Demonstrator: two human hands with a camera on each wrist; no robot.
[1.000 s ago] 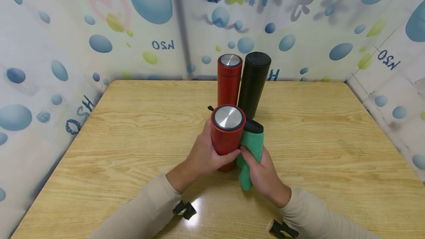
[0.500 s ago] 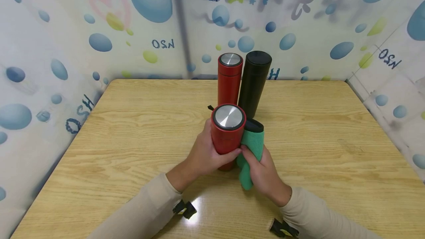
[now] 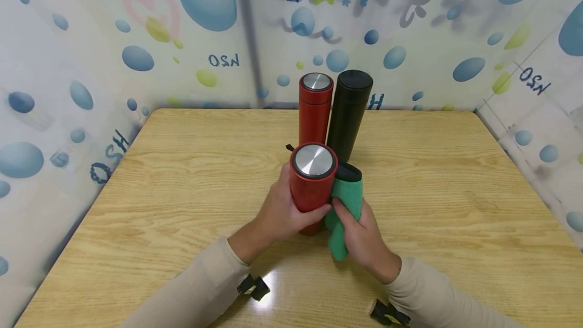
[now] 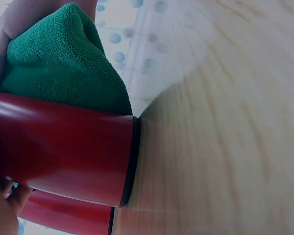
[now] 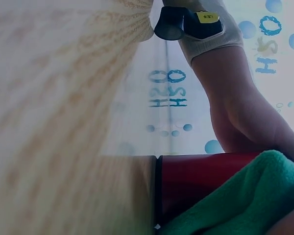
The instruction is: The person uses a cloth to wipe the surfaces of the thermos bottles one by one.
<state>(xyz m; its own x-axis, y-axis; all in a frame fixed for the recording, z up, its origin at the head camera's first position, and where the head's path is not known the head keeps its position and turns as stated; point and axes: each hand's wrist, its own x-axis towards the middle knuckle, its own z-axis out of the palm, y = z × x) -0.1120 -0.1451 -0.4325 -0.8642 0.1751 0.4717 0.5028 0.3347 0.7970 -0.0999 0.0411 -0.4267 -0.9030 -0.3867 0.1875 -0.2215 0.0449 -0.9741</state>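
Within left hand (image 3: 283,212), red bottle (image 3: 311,192) — cloth (image 3: 349,194) alongside

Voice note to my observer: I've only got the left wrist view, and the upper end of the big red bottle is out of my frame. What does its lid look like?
Observer: In the head view, the lid of the front red bottle has a shiny, silver-coloured round top.
Operator: I see part of another red bottle. Does anything stand next to that one?
Observer: Yes, a black bottle stands just to its right in the head view.
Operator: And the sleeve behind the left hand, is there anything on it?
Observer: The right wrist view shows a dark device with a yellow label by its cuff.
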